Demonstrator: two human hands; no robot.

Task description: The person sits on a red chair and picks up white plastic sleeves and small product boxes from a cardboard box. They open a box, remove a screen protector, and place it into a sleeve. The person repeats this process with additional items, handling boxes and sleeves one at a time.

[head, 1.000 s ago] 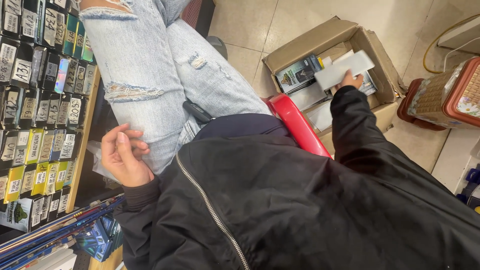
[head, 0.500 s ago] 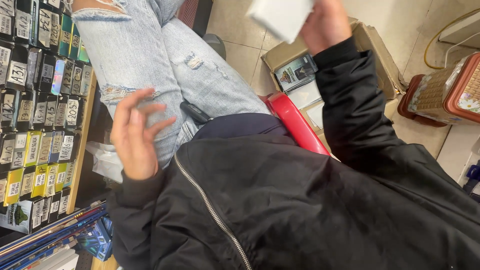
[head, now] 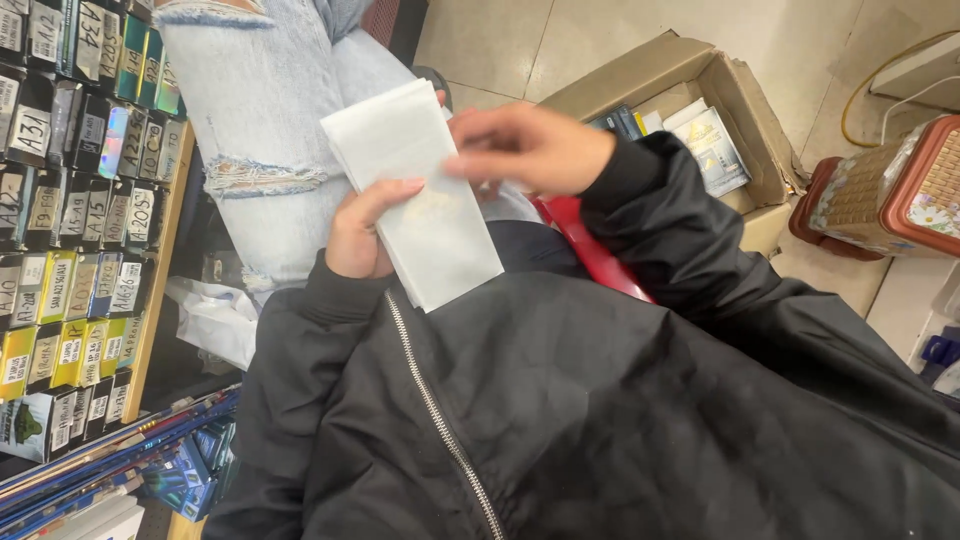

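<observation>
Bare floor (head: 480, 40) between knees (head: 260, 110) and cardboard box (head: 660, 75)

Two hands (head: 440, 205), one white packet (head: 415, 190), maybe one box (head: 650, 75).

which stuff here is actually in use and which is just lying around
In use:
- white flat packet, held in both hands
- left hand
- right hand

Lying about:
- cardboard box with packets inside
- red stool
- woven basket
- rack of labelled small boxes
</observation>
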